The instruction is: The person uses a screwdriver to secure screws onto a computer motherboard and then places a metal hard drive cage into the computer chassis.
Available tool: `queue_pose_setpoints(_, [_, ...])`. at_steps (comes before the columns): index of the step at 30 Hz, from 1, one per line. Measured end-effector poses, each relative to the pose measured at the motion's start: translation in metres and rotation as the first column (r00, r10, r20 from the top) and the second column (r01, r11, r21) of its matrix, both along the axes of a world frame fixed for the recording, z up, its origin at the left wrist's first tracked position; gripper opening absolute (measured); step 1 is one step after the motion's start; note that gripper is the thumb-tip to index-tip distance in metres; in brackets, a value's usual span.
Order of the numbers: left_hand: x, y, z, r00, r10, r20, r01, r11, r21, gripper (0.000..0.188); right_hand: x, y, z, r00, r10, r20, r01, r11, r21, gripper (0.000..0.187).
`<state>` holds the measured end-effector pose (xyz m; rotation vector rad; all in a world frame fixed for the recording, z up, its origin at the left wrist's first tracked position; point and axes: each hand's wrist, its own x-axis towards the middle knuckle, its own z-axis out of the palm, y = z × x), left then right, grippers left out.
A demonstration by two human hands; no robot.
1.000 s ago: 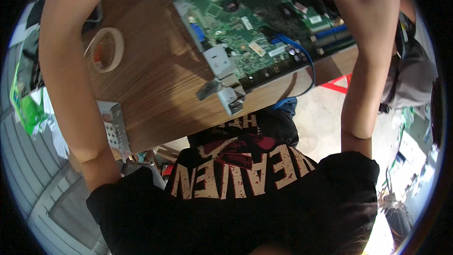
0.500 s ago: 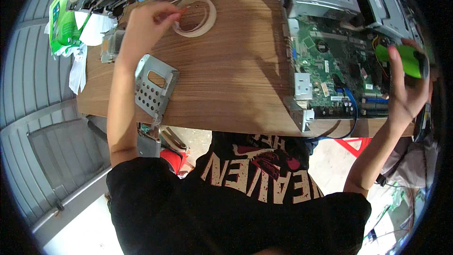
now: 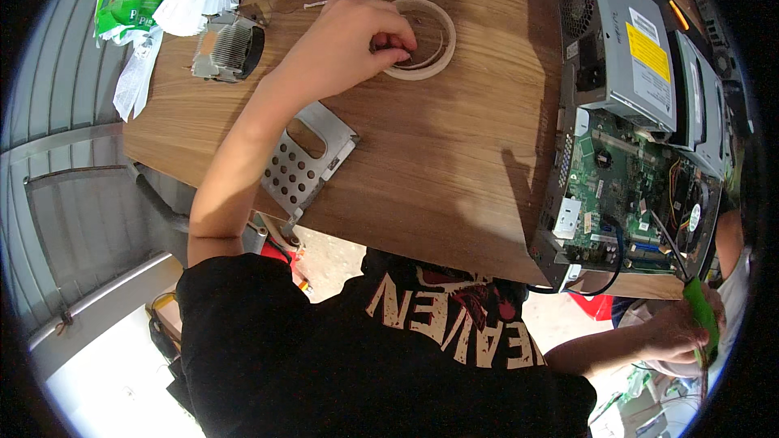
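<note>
Tabletop (image 3: 454, 195): wood-grained, seen from above, with light and shadow thrown right across it
Left hand (image 3: 357, 42): and here it is, held palm down at the tape ring (image 3: 449, 40), fingers curled into the ring's opening; whether anything is pinched there cannot be told
Tape ring: laid on the wood at upper middle, its left side partly covered by the hand
Right hand (image 3: 669, 337): over on the far right, clamped around the green handle of a screwdriver (image 3: 698, 308)
Screwdriver: its shaft is pointed up over the circuit board (image 3: 613, 186); contact cannot be told
Opened computer: topped by a grey power supply (image 3: 617, 40), the board exposed below it
Left side: a perforated metal bracket (image 3: 337, 130) is set near the left forearm, a finned heat sink (image 3: 223, 49) farther up
</note>
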<state>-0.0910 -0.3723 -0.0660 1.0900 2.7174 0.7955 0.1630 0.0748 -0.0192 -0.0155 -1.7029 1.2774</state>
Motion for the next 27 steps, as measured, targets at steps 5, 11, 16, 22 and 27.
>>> queue_pose_setpoints(5, [-0.008,-0.003,-0.001,0.995,-0.064,0.082,0.061,0.997,0.036,0.012,0.02,0.017,0.0,0.914,-0.369,0.17,0.325,0.915,0.238,0.045])
queue_pose_setpoints(11, [-0.011,-0.005,-0.002,0.993,-0.093,0.079,0.09,0.995,0.044,0.012,0.036,0.056,-0.005,0.283,-0.954,-0.096,0.332,0.004,0.943,0.037])
queue_pose_setpoints(16, [-0.004,-0.004,-0.003,0.997,0.018,-0.075,-0.011,0.996,0.094,0.013,-0.012,-0.017,0.007,0.765,-0.597,0.242,0.51,0.791,0.338,0.028])
queue_pose_setpoints(22, [-0.008,0.0,-0.017,0.947,0.19,-0.258,-0.178,0.982,0.069,0.012,0.009,0.046,0.01,0.991,-0.133,0.017,0.132,0.94,-0.315,0.032])
queue_pose_setpoints(27, [-0.01,0.011,-0.021,0.888,0.235,-0.396,-0.253,0.967,0.006,0.01,-0.017,0.013,0.004,0.96,-0.204,0.191,0.211,0.977,-0.016,0.043])
